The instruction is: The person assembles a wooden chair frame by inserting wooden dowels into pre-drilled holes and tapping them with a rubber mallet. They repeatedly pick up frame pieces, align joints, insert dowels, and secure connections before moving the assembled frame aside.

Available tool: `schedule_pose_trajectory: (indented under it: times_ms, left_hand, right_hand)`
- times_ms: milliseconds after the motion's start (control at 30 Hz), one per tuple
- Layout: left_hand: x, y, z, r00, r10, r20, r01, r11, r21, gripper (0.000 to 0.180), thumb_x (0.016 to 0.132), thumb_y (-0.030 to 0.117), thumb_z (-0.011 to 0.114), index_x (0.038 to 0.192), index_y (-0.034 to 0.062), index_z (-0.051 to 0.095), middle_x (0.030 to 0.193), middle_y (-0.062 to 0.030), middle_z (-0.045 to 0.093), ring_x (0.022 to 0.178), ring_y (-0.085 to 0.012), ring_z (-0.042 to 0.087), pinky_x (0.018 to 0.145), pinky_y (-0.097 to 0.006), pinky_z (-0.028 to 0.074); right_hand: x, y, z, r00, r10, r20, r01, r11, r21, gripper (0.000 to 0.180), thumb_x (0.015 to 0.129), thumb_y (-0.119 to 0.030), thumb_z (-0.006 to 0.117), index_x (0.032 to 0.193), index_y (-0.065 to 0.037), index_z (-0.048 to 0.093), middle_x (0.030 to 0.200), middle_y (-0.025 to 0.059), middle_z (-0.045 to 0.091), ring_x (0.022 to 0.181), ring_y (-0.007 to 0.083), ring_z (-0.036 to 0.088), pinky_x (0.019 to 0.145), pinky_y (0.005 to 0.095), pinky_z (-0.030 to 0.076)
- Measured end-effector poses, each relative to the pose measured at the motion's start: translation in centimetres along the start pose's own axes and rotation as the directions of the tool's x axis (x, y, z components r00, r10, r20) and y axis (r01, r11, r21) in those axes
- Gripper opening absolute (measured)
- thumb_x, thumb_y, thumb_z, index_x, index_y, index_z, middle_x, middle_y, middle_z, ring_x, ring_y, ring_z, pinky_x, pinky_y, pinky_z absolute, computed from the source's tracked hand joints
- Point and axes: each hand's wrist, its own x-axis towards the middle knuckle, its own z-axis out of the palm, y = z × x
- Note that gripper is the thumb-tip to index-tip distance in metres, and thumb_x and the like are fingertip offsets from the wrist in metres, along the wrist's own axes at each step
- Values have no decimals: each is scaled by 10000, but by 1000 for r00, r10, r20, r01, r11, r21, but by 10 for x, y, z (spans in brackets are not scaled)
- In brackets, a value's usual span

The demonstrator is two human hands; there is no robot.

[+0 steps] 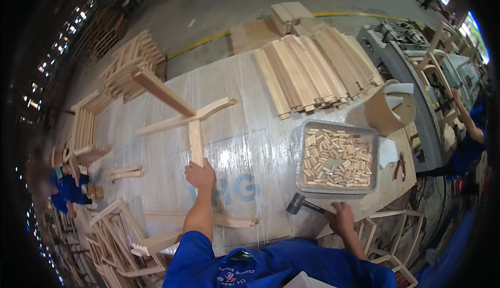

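Observation:
My left hand (200, 174) is closed around the near end of a pale wooden rail that is part of a joined wooden frame piece (196, 137). That piece rests on the work table, with one long bar crossing it, a curved leg and another bar angling up toward the back left. In my right hand (341, 219), at the table's near edge, is the handle of a mallet (297, 203) with a black head. The mallet head lies just in front of a grey tray (337, 189), which holds many short wooden dowels (336, 158).
Long wooden slats (307, 72) are stacked at the table's back right, beside a round cardboard container (379, 112). Red-handled pliers (399, 167) lie right of the tray. A curved wooden leg (229, 220) lies near me. Other people in blue work at both sides, near wooden frames.

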Motion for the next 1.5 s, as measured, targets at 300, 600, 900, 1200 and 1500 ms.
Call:
schedule_pose_trajectory:
  times_ms: [300,600,900,1200,1500]
  left_hand:
    - [1,2,-14,999,-15,41,18,996,-83,698,943,493,618,1387,-39,533,1205,-250,559,1161,-421,522,1031,-545,382]
    - [8,-13,11,999,-23,47,28,993,-112,696,945,500,622,1371,-46,548,1206,-258,556,1166,-422,515,1020,-542,381]
    - [14,-11,10,998,-36,56,41,995,-89,687,945,509,611,1363,-34,563,1205,-240,567,1156,-410,528,997,-538,393]
    - [14,-11,19,999,-35,37,39,994,-99,669,941,492,619,1326,-54,578,1152,-237,564,1113,-411,525,975,-536,387]
    - [22,-2,18,996,-50,67,55,995,-77,638,951,484,612,1317,-37,571,1146,-226,557,1106,-393,514,980,-519,374]
  right_hand:
    - [1,26,35,936,-96,339,38,984,174,264,896,-266,754,1053,-73,665,918,148,670,881,364,656,780,466,517]
    - [19,-47,-29,763,-44,645,-252,899,359,304,1082,-301,533,1082,-20,647,758,76,609,694,153,600,663,334,495]
    - [190,-198,41,936,-90,340,-318,193,928,328,1103,-364,490,1027,-62,593,728,-22,504,543,61,448,456,239,373]
    - [303,-274,102,980,52,191,-189,-37,981,468,1103,-496,443,993,-59,571,632,-17,443,423,82,396,368,259,364]
    - [352,-311,176,949,136,284,-311,542,780,424,1103,-435,457,997,-38,565,645,6,482,435,112,431,359,295,363]
